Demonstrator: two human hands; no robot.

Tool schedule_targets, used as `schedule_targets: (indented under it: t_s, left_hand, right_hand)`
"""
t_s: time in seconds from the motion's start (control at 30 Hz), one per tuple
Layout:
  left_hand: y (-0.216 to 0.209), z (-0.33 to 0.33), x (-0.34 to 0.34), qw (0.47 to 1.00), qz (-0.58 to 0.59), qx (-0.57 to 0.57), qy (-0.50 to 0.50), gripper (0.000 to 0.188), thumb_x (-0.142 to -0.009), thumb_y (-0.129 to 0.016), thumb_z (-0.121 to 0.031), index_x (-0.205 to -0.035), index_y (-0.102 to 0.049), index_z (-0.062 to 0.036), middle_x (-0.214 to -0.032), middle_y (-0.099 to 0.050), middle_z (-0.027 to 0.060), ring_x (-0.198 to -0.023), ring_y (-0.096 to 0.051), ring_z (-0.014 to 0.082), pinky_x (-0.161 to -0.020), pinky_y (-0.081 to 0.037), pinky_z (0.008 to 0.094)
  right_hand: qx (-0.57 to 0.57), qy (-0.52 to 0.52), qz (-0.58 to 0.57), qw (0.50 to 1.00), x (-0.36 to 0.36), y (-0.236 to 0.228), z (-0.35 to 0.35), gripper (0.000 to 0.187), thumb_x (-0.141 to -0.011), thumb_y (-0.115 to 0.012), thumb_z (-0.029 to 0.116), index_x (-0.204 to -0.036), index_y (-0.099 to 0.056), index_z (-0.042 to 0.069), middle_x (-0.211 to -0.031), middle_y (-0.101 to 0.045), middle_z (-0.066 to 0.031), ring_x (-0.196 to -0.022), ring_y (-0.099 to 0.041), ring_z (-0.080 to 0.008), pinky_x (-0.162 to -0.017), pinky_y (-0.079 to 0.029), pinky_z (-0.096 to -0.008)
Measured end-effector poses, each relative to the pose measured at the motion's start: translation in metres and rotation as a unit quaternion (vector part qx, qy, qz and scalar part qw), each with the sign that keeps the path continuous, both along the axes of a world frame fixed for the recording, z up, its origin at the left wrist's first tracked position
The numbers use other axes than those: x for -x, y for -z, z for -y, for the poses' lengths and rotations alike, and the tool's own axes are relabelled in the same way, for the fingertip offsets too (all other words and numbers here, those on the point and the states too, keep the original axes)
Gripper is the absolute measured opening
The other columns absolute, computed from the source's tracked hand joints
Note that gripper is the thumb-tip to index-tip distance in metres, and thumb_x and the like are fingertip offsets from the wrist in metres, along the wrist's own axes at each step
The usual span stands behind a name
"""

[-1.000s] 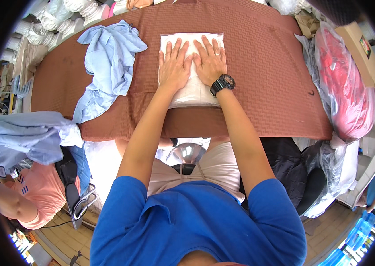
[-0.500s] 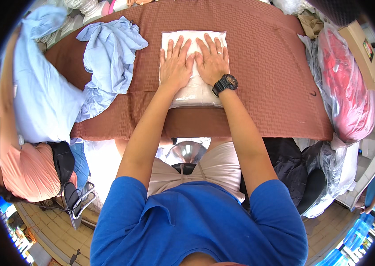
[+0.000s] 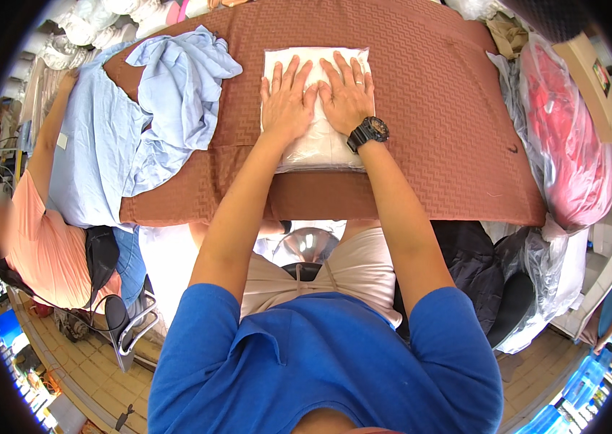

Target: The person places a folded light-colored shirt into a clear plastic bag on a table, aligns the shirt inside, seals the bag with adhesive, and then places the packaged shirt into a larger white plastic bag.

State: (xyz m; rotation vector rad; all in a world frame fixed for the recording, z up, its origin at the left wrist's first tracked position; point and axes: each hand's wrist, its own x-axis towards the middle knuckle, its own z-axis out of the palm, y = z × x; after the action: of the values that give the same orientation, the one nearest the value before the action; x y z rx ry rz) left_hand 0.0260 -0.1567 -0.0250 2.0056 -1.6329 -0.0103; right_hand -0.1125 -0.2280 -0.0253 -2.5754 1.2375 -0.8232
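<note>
Both my hands lie flat on a white folded cloth package in a clear plastic bag (image 3: 320, 153), which rests on the brown-covered table (image 3: 436, 145). My left hand (image 3: 288, 101) covers the package's left half, fingers spread and pointing away from me. On the right half, my right hand (image 3: 346, 94) is also spread flat, with a ring on one finger and a black watch (image 3: 369, 133) on the wrist. The two thumbs almost meet in the middle. Neither hand grips anything. Part of the package is hidden beneath my palms.
At left, a person in a peach shirt (image 3: 67, 253) reaches over light blue cloth (image 3: 183, 94) spread on the table. Red cloth in a clear plastic bag (image 3: 566, 137) stands by the right edge, beside a cardboard box (image 3: 592, 79). White bundles (image 3: 89, 22) sit at the far left.
My hands and the package stay in nearly the same place. The person at left has lowered the lifted light blue cloth onto the table, their arm now stretched over it.
</note>
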Motion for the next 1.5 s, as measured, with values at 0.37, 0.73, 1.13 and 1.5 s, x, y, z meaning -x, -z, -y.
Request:
schedule_targets:
  t_s: [0.37, 0.73, 1.13, 1.5]
  left_hand:
    - [0.015, 0.069, -0.126, 0.958, -0.255, 0.059, -0.12, 0.056, -0.088, -0.079, -0.034, -0.128, -0.065, 0.0019, -0.1, -0.076, 0.0156, -0.096, -0.072, 0.0303, -0.09, -0.054, 0.0383]
    - [-0.075, 0.077, -0.109, 0.893, -0.45, 0.012, -0.02, 0.014, -0.09, -0.08, -0.014, -0.1, -0.079, -0.004, -0.096, -0.076, 0.0017, -0.09, -0.066, 0.0093, -0.085, -0.052, 0.0262]
    - [-0.187, -0.156, -0.066, 0.941, -0.313, 0.052, 0.119, 0.017, -0.092, -0.071, -0.005, -0.108, -0.075, -0.0045, -0.106, -0.072, 0.0045, -0.102, -0.064, 0.0139, -0.093, -0.048, 0.0291]
    - [-0.036, -0.104, 0.022, 0.994, 0.049, 0.058, 0.076, 0.055, -0.105, -0.049, -0.04, -0.155, -0.044, -0.0177, -0.167, -0.031, 0.0091, -0.155, -0.024, 0.0342, -0.124, -0.019, 0.0587]
  right_hand:
    - [-0.231, 0.086, 0.183, 0.952, 0.038, -0.032, 0.106, 0.046, -0.089, -0.075, 0.032, -0.128, -0.071, 0.008, -0.119, -0.074, -0.0184, -0.107, -0.072, -0.031, -0.097, -0.055, -0.0393]
    - [-0.312, 0.079, 0.263, 0.91, 0.049, -0.061, 0.141, 0.025, -0.085, -0.082, 0.023, -0.1, -0.075, 0.004, -0.099, -0.077, -0.0107, -0.09, -0.071, -0.0213, -0.084, -0.056, -0.0356]
    - [-0.326, -0.194, 0.314, 0.87, 0.163, -0.186, -0.063, 0.03, -0.088, -0.069, -0.004, -0.117, -0.067, 0.004, -0.115, -0.07, -0.0037, -0.103, -0.064, -0.0142, -0.093, -0.054, -0.0308]
    - [0.049, -0.044, 0.027, 0.997, 0.063, -0.037, -0.089, 0.046, -0.104, -0.054, 0.03, -0.147, -0.054, 0.014, -0.156, -0.046, -0.0119, -0.142, -0.043, -0.038, -0.118, -0.031, -0.055]
